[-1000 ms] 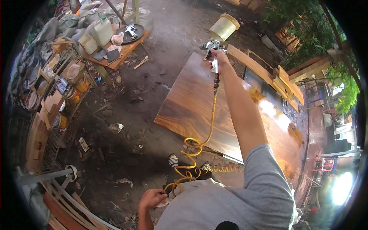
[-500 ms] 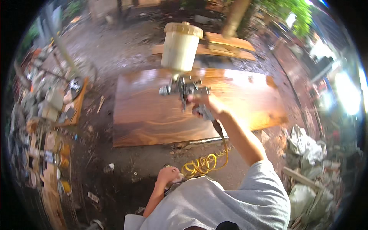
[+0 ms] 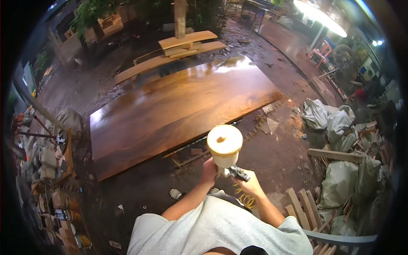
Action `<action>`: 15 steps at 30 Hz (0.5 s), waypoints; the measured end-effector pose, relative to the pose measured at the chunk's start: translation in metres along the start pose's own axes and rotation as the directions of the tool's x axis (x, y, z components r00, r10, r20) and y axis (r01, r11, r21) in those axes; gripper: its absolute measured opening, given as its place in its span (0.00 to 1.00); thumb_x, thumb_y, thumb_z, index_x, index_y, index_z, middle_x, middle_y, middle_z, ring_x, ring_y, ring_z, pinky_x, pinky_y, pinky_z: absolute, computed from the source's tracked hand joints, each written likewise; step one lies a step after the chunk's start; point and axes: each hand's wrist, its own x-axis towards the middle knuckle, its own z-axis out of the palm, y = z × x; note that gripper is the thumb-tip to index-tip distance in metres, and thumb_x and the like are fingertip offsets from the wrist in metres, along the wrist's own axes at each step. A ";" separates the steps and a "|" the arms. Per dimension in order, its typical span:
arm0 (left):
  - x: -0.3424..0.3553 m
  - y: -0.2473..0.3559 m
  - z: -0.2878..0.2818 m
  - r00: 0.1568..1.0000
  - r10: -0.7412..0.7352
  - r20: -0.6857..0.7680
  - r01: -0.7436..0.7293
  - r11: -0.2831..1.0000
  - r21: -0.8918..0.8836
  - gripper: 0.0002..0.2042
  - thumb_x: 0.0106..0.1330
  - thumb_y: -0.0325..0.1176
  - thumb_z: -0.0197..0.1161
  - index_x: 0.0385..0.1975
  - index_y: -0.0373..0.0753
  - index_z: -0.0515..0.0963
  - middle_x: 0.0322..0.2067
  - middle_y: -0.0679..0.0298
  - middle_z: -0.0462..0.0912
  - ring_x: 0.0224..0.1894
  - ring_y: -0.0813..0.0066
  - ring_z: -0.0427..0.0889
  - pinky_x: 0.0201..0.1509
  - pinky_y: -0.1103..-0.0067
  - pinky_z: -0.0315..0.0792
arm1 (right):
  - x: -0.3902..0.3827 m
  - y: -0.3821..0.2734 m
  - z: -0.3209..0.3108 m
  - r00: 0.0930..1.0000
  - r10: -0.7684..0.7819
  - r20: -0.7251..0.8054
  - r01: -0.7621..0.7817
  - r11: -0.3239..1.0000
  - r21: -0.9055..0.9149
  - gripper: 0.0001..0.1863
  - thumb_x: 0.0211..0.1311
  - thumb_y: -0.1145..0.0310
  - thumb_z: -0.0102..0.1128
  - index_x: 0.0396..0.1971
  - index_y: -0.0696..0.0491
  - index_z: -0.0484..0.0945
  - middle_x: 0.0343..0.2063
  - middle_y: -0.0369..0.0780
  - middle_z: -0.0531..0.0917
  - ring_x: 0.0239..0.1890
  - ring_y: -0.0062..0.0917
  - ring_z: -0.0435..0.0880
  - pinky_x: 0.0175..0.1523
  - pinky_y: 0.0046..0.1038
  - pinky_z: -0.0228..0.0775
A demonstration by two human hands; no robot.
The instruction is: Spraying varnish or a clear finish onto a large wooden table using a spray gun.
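Observation:
I hold a spray gun (image 3: 236, 172) with a cream, lidded cup (image 3: 225, 142) on top low in front of my body. My right hand (image 3: 248, 182) is closed round its handle. My left hand (image 3: 209, 172) is at the gun's front below the cup, fingers partly hidden, gripping it. Coiled yellow hose (image 3: 246, 199) hangs below the right hand. Beyond the gun lies a large, glossy brown wooden slab (image 3: 178, 110), with bright reflections on its surface.
Stacked planks (image 3: 187, 42) sit behind the slab by a post. White sacks (image 3: 340, 182) and offcut wood (image 3: 306, 208) crowd the right. Cans (image 3: 72, 214) and jugs (image 3: 49, 157) line the left. A bright lamp (image 3: 321, 19) is at upper right.
My right hand has drawn the gun down and in from its outstretched, raised position. My left hand has come up from near my waist onto the gun. The view has swung round.

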 end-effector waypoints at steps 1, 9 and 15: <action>0.006 -0.012 0.007 0.996 -0.065 0.062 0.056 0.989 0.136 0.15 0.74 0.41 0.52 0.35 0.39 0.83 0.23 0.68 0.80 0.25 0.79 0.80 0.28 0.78 0.73 | -0.013 -0.005 -0.008 0.995 0.075 -0.058 -0.079 0.994 -0.072 0.10 0.57 0.70 0.69 0.36 0.59 0.82 0.23 0.32 0.83 0.26 0.17 0.77 0.34 0.26 0.72; 0.016 -0.089 0.105 0.983 0.092 0.160 -0.180 0.680 0.711 0.16 0.69 0.45 0.58 0.38 0.39 0.83 0.26 0.61 0.85 0.28 0.65 0.84 0.32 0.71 0.74 | -0.068 0.103 -0.070 0.933 0.147 -0.328 -0.145 0.989 0.029 0.14 0.53 0.67 0.66 0.40 0.56 0.83 0.25 0.39 0.83 0.29 0.23 0.78 0.40 0.30 0.72; 0.025 -0.077 0.159 0.955 0.049 0.294 -0.282 0.472 0.835 0.18 0.66 0.50 0.58 0.49 0.49 0.83 0.41 0.53 0.86 0.47 0.51 0.85 0.48 0.63 0.77 | -0.073 0.129 -0.098 0.880 0.297 -0.372 -0.235 0.951 0.202 0.10 0.54 0.66 0.67 0.31 0.56 0.79 0.20 0.36 0.79 0.23 0.21 0.75 0.31 0.29 0.68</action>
